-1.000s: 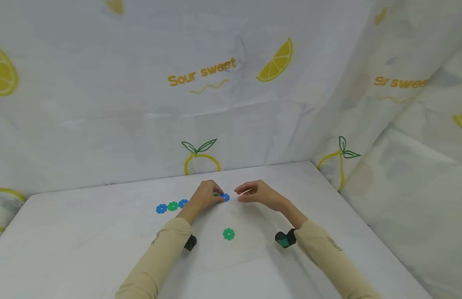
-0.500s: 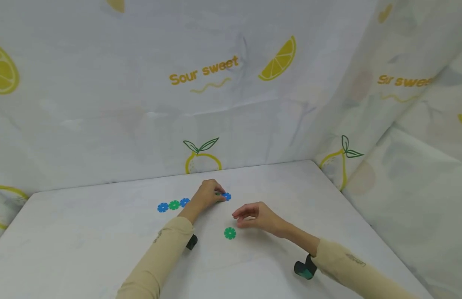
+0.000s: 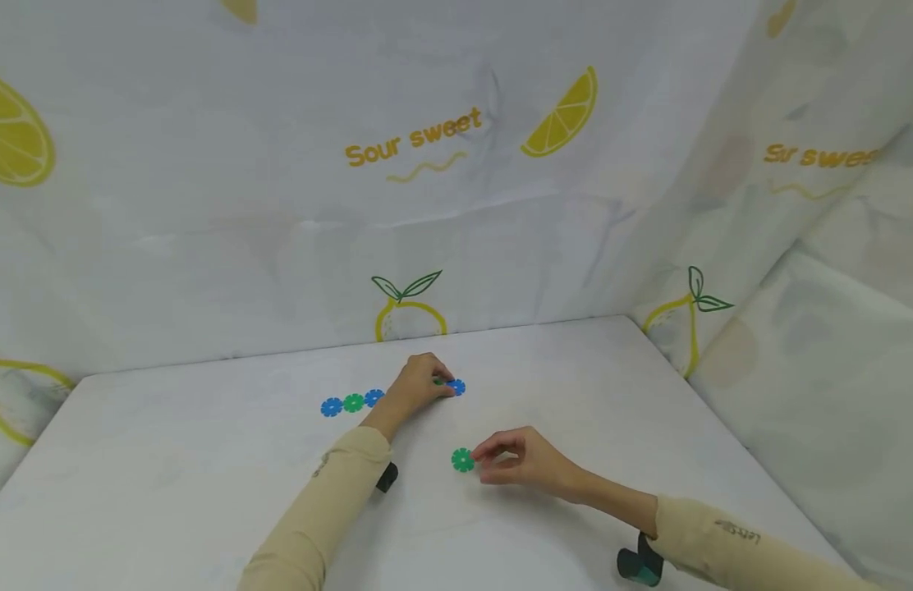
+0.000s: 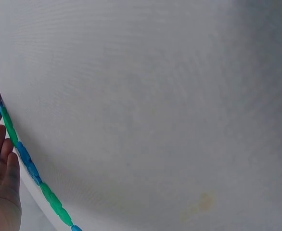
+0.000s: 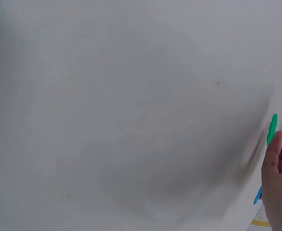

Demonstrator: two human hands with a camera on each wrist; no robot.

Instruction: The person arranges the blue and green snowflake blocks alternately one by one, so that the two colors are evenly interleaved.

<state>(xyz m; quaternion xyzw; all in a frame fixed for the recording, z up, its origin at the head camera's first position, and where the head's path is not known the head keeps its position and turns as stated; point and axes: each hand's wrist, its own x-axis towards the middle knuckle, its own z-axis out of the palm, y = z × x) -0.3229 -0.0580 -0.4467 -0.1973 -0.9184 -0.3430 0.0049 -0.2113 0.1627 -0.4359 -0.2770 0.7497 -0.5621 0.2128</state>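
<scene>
A row of linked blue and green notched plastic discs lies on the table, with a blue disc (image 3: 332, 407) at its left end and another blue disc (image 3: 458, 387) at its right. My left hand (image 3: 421, 383) pinches the row near that right end and covers its middle. In the left wrist view the green disc (image 4: 8, 126) sits edge-on beside the thumb. Closer to me lies a single loose green disc (image 3: 462, 460). My right hand (image 3: 534, 466) is at its right edge, thumb and fingers apart; whether a fingertip touches it I cannot tell.
White table (image 3: 205, 476) under both hands. Its back edge meets a white curtain (image 3: 294, 271) printed with lemons and words, and another cloth (image 3: 833, 345) hangs along the right side.
My right hand has come down from beside the row's right end toward me, to the loose green disc. The left hand keeps its hold on the row; the view shifts slightly.
</scene>
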